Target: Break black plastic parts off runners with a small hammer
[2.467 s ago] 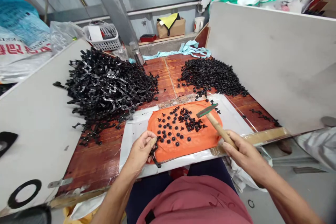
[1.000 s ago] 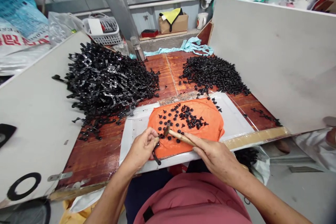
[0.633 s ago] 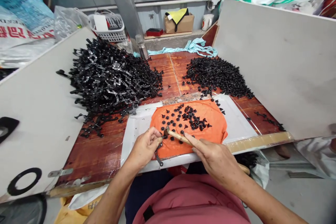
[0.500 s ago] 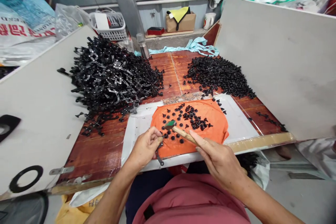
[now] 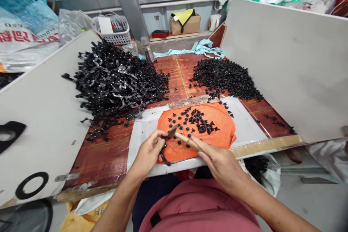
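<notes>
My left hand (image 5: 150, 149) pinches a black strip piece (image 5: 164, 156) at the near left edge of the orange cloth (image 5: 223, 127); one end hangs down from the fingers. My right hand (image 5: 217, 159) is closed round the wooden handle of a hammer (image 5: 186, 140). The hammer's head is right beside my left fingertips, over the cloth. Small black studs (image 5: 202, 125) lie scattered on the cloth, several upright and others in a loose cluster. The far end of the strip is partly hidden by my fingers.
A tall pile of black strips (image 5: 116, 79) rises at the left, and a heap of black studs (image 5: 225, 76) lies at the back right. Grey boards (image 5: 285, 65) flank the red-brown table (image 5: 108, 159). A metal-based bottle (image 5: 147, 50) stands at the back.
The hammer head has tilted and shifted slightly left, nearer my left fingers. The black strip's hanging end has risen a little. The camera view has moved slightly.
</notes>
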A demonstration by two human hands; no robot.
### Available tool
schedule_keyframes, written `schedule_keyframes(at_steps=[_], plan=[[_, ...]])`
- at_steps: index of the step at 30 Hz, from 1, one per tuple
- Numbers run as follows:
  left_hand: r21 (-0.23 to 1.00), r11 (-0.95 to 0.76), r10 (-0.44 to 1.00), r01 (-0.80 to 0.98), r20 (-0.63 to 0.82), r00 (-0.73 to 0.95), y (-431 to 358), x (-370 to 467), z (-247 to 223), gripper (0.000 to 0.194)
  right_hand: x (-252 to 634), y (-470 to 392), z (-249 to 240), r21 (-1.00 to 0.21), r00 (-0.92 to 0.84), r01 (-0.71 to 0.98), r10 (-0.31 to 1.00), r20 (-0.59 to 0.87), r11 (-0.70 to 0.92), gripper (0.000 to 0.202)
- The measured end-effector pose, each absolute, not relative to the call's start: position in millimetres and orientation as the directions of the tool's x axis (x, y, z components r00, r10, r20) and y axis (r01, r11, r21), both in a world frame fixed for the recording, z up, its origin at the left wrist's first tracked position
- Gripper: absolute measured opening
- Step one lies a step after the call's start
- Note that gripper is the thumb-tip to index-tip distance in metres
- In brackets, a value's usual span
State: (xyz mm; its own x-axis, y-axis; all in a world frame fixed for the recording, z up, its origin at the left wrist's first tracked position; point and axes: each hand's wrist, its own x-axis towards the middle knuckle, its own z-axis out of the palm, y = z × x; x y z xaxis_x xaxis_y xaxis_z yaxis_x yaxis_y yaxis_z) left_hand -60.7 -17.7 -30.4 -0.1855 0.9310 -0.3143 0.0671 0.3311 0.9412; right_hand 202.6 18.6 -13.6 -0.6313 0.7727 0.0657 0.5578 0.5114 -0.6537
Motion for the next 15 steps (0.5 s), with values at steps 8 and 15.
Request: schedule_keyframes(at_steps=[8, 15], plan=[[0.980, 0.194, 0.956, 0.042, -0.179, -0.234, -13.9, -79.4, -9.0, 0.033, 229.3, 23.3, -16.7, -0.846, -0.504, 0.457, 0.864, 0.007, 0.274, 0.050], [0.964, 0.265, 0.890, 0.024, -0.235, -0.391, 12.5, -73.8, -25.2, 0.038, 245.6, 13.0, -24.7, -0.846, -0.484, 0.484, 0.874, -0.046, 0.224, 0.049]])
